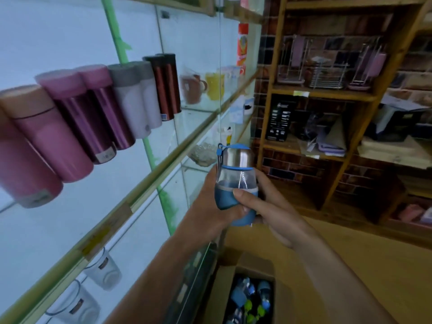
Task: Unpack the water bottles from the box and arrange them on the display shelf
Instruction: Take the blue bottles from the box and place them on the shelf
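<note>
At the bottom centre of the frame an open cardboard box (254, 266) stands on the floor. Inside it lie more small bottles (251, 298) with blue and green parts, packed close together.

Above the box, in the middle of the frame, both hands hold one water bottle (236, 176). The left hand (208, 206) wraps around the left and back side of its lower part. The right hand (273, 213) grips the right side, with the thumb laid across the blue sleeve (224, 199) at the front. The bottle stands almost upright. Its clear middle and its steel cap (237, 156) rise free above the fingers, and only the sleeved bottom is inside the grip. It is in the air, just beside the front edge of the display shelf (145, 181), not on it.

On the left, the lower glass level carries clear tumblers (102, 270). The level above, in the upper left, holds a row of flasks: pink ones (46, 136), shiny purple ones (93, 118), white ones (135, 101) and dark red ones (166, 87). Further along stand blurred mugs (203, 87).

At the far right is a wooden rack (327, 94) before a brick wall, with wire racks and boxes on it.
</note>
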Motion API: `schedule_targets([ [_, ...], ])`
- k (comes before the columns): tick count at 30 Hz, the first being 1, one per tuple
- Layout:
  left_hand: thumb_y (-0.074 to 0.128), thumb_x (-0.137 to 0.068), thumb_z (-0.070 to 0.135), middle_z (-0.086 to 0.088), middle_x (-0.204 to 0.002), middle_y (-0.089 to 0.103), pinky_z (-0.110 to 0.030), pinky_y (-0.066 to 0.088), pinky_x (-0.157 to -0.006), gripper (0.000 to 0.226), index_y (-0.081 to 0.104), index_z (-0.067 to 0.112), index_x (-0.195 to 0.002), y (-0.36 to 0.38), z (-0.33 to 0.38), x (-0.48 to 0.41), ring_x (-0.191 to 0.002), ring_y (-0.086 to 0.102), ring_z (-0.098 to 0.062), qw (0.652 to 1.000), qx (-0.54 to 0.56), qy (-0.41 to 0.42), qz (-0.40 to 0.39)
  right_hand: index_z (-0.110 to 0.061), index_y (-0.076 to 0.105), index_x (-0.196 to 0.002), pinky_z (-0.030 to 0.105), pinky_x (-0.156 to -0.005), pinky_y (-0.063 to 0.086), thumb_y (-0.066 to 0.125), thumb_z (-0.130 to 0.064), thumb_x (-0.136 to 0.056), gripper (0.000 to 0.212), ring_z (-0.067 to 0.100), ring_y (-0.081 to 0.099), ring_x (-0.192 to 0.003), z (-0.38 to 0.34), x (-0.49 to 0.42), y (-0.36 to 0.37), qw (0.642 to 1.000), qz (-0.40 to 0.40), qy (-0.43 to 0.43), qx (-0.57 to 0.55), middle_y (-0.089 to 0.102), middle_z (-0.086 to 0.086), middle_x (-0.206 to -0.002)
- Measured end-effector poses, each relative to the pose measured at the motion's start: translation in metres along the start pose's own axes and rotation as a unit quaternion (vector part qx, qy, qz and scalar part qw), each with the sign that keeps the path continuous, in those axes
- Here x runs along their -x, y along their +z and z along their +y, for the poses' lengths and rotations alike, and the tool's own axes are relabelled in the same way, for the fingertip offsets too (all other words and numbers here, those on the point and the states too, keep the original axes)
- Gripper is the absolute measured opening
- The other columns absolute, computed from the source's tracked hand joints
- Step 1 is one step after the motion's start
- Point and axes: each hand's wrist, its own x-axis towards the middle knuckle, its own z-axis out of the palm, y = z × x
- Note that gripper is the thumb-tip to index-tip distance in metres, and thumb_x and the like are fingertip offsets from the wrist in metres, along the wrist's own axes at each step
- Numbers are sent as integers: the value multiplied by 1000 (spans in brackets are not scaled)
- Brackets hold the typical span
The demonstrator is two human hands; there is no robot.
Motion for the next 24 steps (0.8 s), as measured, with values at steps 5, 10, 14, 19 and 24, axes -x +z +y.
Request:
schedule_targets([
  [5, 71, -88, -5, 43, -104, 64, -8, 51, -75, 70, 40, 45, -126, -12, 29, -5, -99, 63, 17, 998, -40, 13, 47, -44, 49, -143, 42, -100, 58, 79, -42, -76, 73, 6, 70, -113, -22, -27, -2, 999, -32, -29, 7, 71, -19, -124],
  [10, 72, -85, -7, 41, -103, 66, -7, 52, -73, 75, 38, 42, -130, -17, 48, -6, -96, 65, 15, 991, -47, 24, 120, -38, 49, -144, 29, -87, 60, 77, -34, -82, 69, 4, 72, -105, -39, -52, -2, 992, -107, -61, 10, 75, -16, -112],
  [14, 75, -83, -7, 33, -110, 67, -10, 53, -77, 80, 37, 42, -134, -25, 58, -2, -102, 67, 8, 981, -74, 32, 175, -37, 51, -142, 34, -93, 58, 79, -38, -78, 71, 9, 71, -110, -50, -69, 7, 986, -148, -77, 6, 74, -10, -120],
  [19, 77, -84, -4, 24, -113, 68, -12, 54, -77, 85, 35, 42, -142, -37, 69, 10, -102, 67, 6, 964, -100, 28, 244, -41, 51, -140, 31, -86, 60, 76, -32, -86, 60, 10, 71, -113, -62, -83, 29, 971, -213, -107, 8, 73, -12, -124],
  [24, 75, -85, -3, 24, -117, 69, -13, 54, -79, 80, 36, 34, -145, -52, 79, 31, -105, 68, 2, 945, -130, 19, 301, -39, 51, -139, 23, -80, 60, 74, -35, -81, 63, 9, 72, -111, -73, -87, 59, 952, -283, -116, -8, 74, -13, -121],
])
